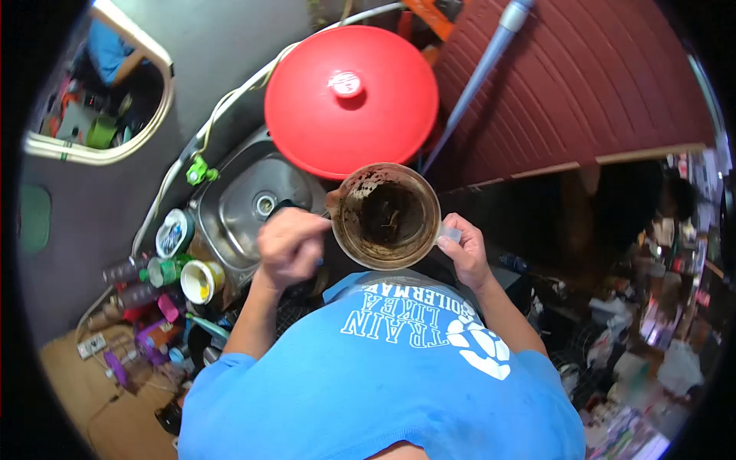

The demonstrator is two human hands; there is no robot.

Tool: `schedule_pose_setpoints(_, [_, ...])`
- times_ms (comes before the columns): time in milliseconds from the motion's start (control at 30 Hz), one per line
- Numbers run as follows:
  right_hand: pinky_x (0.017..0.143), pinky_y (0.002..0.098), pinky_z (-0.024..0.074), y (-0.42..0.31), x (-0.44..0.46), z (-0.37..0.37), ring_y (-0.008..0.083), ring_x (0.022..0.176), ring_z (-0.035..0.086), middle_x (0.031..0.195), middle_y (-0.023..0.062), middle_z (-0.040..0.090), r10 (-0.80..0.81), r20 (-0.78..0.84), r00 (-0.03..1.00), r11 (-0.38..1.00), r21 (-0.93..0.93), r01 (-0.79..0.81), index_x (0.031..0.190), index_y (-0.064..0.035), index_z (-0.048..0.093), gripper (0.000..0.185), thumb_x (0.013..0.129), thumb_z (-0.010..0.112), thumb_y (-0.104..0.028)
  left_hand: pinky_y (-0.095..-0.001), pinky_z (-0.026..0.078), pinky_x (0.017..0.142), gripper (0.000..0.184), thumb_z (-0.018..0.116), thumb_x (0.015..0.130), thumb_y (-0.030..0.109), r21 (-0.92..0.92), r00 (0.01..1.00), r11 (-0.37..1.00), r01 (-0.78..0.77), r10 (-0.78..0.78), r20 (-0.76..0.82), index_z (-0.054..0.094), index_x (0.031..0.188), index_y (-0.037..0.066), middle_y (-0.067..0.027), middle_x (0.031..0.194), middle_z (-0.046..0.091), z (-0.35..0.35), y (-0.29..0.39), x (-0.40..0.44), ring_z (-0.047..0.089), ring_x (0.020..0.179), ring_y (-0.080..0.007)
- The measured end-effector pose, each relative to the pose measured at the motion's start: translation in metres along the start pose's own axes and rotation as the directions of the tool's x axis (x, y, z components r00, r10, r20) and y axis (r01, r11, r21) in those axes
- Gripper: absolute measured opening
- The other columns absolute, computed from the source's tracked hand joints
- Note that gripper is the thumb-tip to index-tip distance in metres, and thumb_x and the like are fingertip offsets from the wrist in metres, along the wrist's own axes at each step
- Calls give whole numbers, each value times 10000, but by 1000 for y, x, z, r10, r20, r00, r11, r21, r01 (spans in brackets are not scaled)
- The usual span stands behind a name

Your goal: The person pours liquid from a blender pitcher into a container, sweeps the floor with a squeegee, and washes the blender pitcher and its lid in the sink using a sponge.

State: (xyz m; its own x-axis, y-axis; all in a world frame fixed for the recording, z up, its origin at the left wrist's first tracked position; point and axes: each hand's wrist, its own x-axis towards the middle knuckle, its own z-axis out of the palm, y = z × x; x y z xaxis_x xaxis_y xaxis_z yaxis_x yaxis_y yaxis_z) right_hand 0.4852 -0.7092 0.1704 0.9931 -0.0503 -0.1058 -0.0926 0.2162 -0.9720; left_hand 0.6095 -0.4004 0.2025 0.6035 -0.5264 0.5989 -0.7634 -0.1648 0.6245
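Observation:
Held up in front of my shirt is a clear plastic pitcher [389,216], its mouth facing me. Dark brown residue coats the inside wall, and a dark layer covers the bottom. My right hand [468,253] grips its translucent handle on the right side. On the opposite side, my left hand [291,245] is beside the spout, slightly blurred. Its fingers are curled, with the index finger stretched toward the rim; whether it touches the pitcher is unclear. Anything inside those curled fingers is hidden.
A steel sink [238,203] lies left, under a green tap [201,171]. Beyond the pitcher is a large red lid [353,100]. A yellow-white tub [202,282] and bottles crowd the left. A blue pole [479,77] leans against a maroon panel [590,84].

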Motion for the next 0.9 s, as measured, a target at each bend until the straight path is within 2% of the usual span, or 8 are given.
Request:
schedule_pose_setpoints(100, [661,269,362,-5,-27,-5,106,722,421,768,4,428,-112,-77,991,959,-269,87,768,-58,528,224,829,708,-176,-362,522,760,197,636,718,83,-8,803,995,-96,82,591,671,904,29,-107,910,677,79,39,61,644,858,-258])
schedule_pose_setpoints(133, [658,282,379,-10,-36,-6,146,720,474,763,46,485,-157,-96,983,908,-406,106,767,-57,541,221,797,725,-174,-356,515,790,180,669,715,141,59,665,982,-178,76,743,661,868,48,-98,927,669,115,36,63,631,866,-257])
schedule_pose_setpoints(200, [693,328,404,-31,-52,-2,210,740,532,782,78,547,-173,-109,979,820,-566,82,782,-63,561,227,778,734,-210,-377,482,882,219,576,813,221,240,311,788,-567,-65,948,685,957,98,-82,991,672,180,31,52,597,1022,-224])
schedule_pose_setpoints(233, [719,354,407,-38,-62,0,234,757,546,781,83,563,-228,-113,967,787,-606,114,784,-66,568,236,782,729,-238,-377,482,876,220,575,815,225,186,186,768,-613,-89,979,685,959,99,-81,990,673,208,30,44,599,1016,-223])
schedule_pose_setpoints(400, [753,442,454,-39,-127,-2,340,778,620,788,154,637,-331,-299,895,692,-721,16,845,-46,595,323,811,710,-346,-374,485,851,228,573,826,245,-122,-128,842,-525,64,990,684,967,105,-77,985,675,276,74,24,605,988,-219])
schedule_pose_setpoints(567, [754,497,493,-30,-212,15,396,815,651,854,233,662,-229,-435,871,661,-726,-189,915,-8,588,401,864,651,-401,-372,488,825,236,571,837,264,-376,-400,918,-129,299,867,683,975,110,-72,980,677,305,153,-7,612,960,-215])
schedule_pose_setpoints(633, [766,513,494,-29,-242,18,414,833,646,855,259,656,-101,-476,874,651,-696,-303,943,13,572,449,906,591,-434,-371,490,815,239,570,841,272,-394,-491,919,5,346,800,683,978,112,-70,978,678,315,181,-22,614,949,-213])
schedule_pose_setpoints(900, [710,526,494,-8,-335,19,434,755,637,815,264,651,-202,-673,712,621,-650,-438,980,9,575,473,922,561,-460,-367,494,774,254,567,859,304,-208,-736,917,341,398,547,682,992,120,-63,969,682,365,261,-68,625,904,-207])
